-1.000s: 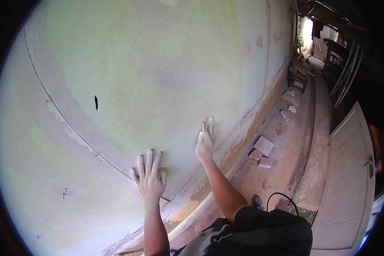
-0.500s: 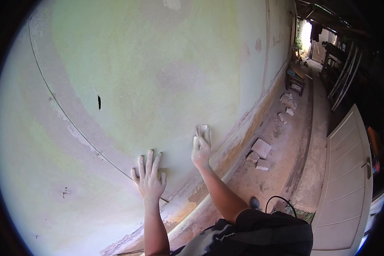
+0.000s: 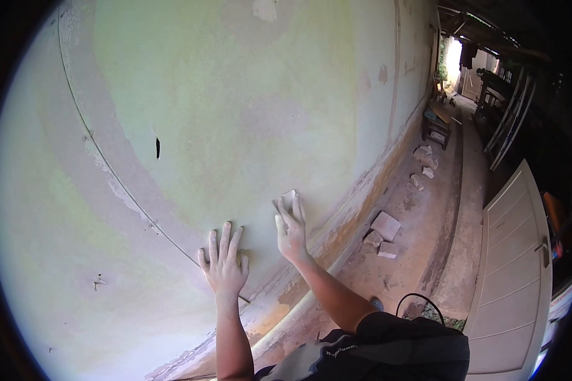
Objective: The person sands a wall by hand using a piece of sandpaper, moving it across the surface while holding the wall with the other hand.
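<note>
A pale green and grey wall (image 3: 222,127) with patchy paint fills the left and middle of the view. My left hand (image 3: 225,263) lies flat on it, fingers spread, holding nothing, beside the lower end of a thin dark line. To its right, my right hand (image 3: 291,228) presses a small pale sheet (image 3: 288,198) against the wall; the sheet's edges show behind and above the fingers. Whitish dust covers both hands. A narrow dark slot (image 3: 157,148) is in the wall, up and left of my hands.
Broken pale blocks (image 3: 386,225) lie on the floor along the wall's foot, with a small wooden stand (image 3: 436,130) farther back. A white door panel (image 3: 511,273) leans at the right. A black cable loop (image 3: 419,296) is near my shirt.
My right hand has moved a little left along the wall with the sheet, which now sits at a different angle. My left hand stays nearly in place. The view has shifted slightly.
</note>
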The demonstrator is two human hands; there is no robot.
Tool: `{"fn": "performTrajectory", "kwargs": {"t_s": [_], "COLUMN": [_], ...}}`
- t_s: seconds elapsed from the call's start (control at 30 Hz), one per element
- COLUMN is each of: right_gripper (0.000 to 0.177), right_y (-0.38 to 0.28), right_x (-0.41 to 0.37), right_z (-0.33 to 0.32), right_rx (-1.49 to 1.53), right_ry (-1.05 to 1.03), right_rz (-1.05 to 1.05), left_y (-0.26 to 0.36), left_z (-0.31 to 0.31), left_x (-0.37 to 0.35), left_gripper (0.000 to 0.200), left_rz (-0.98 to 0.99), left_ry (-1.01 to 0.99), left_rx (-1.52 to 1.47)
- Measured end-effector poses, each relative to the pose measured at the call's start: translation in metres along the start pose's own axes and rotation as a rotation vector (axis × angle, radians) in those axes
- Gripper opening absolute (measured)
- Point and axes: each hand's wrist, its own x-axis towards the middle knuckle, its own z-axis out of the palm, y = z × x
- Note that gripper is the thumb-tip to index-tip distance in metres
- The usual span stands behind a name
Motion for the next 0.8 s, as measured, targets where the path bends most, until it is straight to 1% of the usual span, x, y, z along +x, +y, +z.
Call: {"fn": "performTrajectory", "kwargs": {"t_s": [0.07,0.1,0.13,0.17,0.2,0.23,0.27,0.33,0.37,0.43,0.47,0.53,0.57,0.67,0.7,0.8], "right_gripper": [0.043,0.043,0.043,0.043,0.042,0.041,0.041,0.04,0.04,0.04,0.04,0.041,0.041,0.041,0.041,0.043], "right_y": [-0.023,-0.017,-0.006,0.008,0.021,0.028,0.035,0.047,0.037,-0.002,-0.01,-0.024,-0.016,0.042,0.058,0.034], "right_x": [-0.007,-0.006,-0.003,0.002,0.003,0.005,0.007,0.009,0.004,0.002,0.003,0.003,0.006,0.038,0.052,0.064], "right_z": [-0.003,-0.007,-0.008,-0.006,-0.005,-0.007,-0.008,-0.012,-0.01,-0.001,-0.002,-0.003,-0.001,-0.001,-0.002,0.005], "right_rx": [-0.1,-0.175,-0.171,-0.139,-0.109,-0.121,-0.122,-0.098,-0.101,-0.127,-0.128,-0.143,-0.139,-0.016,0.027,0.079], "right_ry": [-0.053,-0.06,-0.064,-0.021,0.022,0.05,0.049,0.017,0.02,0.035,0.038,-0.019,-0.017,0.117,0.14,0.148], "right_rz": [-0.117,-0.119,-0.117,-0.117,-0.111,-0.047,-0.038,0.0,0.001,-0.115,-0.119,-0.271,-0.27,-0.047,0.043,0.036], "left_y": [0.0,0.0,0.0,-0.001,-0.002,-0.002,-0.002,-0.001,0.0,0.0,0.0,0.001,0.0,0.001,-0.001,0.001], "left_z": [0.001,-0.001,-0.004,-0.007,-0.006,-0.004,-0.003,-0.005,-0.006,-0.003,-0.003,-0.002,-0.002,-0.005,0.0,-0.002], "left_x": [-0.001,-0.001,0.0,0.0,-0.001,-0.001,-0.001,-0.001,0.0,0.001,0.0,0.0,-0.001,0.0,-0.001,0.0], "left_gripper": [0.074,0.074,0.075,0.075,0.075,0.076,0.076,0.077,0.078,0.078,0.079,0.077,0.075,0.075,0.075,0.074], "left_rz": [0.005,0.001,-0.003,-0.007,-0.007,0.006,0.019,0.018,0.012,0.006,-0.001,0.001,0.004,0.0,0.016,0.003], "left_ry": [-0.004,-0.005,-0.061,-0.122,-0.134,-0.1,-0.063,-0.071,-0.071,-0.067,-0.076,-0.051,-0.031,-0.066,-0.013,-0.033], "left_rx": [-0.012,-0.01,-0.035,-0.058,-0.051,-0.039,-0.031,-0.032,-0.032,-0.043,-0.049,-0.024,0.004,-0.003,0.011,-0.018]}}
